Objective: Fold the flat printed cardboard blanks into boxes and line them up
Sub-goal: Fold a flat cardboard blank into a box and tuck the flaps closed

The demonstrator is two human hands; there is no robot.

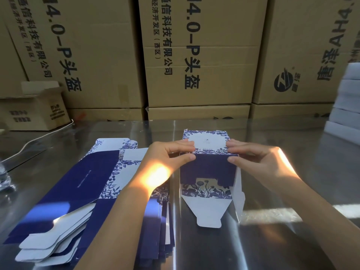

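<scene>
A half-formed blue and white printed box (209,168) lies on the shiny metal table (292,172), its near end open with a white tuck flap (208,213) pointing toward me. My left hand (169,154) pinches the box's far left corner. My right hand (255,158) pinches the far right corner, at the fold between the navy panel and the white floral panel. A messy stack of flat blanks (81,188) lies to the left, partly under my left forearm.
Large brown shipping cartons (194,55) form a wall behind the table. A small open carton (37,110) sits at the far left. Stacked white boxes (346,106) stand at the right edge. Something clear and shiny (3,176) is at the left edge.
</scene>
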